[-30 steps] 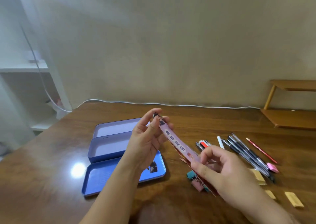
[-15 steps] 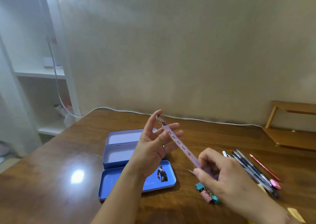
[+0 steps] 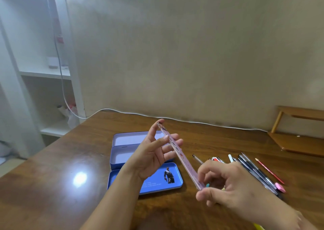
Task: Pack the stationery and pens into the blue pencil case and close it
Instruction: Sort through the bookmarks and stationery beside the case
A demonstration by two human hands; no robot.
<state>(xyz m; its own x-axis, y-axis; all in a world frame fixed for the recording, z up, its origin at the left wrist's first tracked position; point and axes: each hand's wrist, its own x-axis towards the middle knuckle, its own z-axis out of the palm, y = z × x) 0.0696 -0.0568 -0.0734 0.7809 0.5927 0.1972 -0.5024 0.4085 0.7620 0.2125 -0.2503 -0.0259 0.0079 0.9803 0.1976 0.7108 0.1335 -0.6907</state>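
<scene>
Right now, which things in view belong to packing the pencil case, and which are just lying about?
Part of the job:
blue pencil case, open
its lid
pink ruler, held between left hand and right hand
pens
red pencil
pink eraser

Just lying about:
white cable
wooden rack
white shelf

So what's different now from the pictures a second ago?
The left hand has opened: its fingers now stretch straight against the far end of the long pink printed ruler, where they were curled round it before. The right hand still pinches the near end. The open blue metal pencil case, the row of pens and the brown wooden table have not visibly moved.
</scene>
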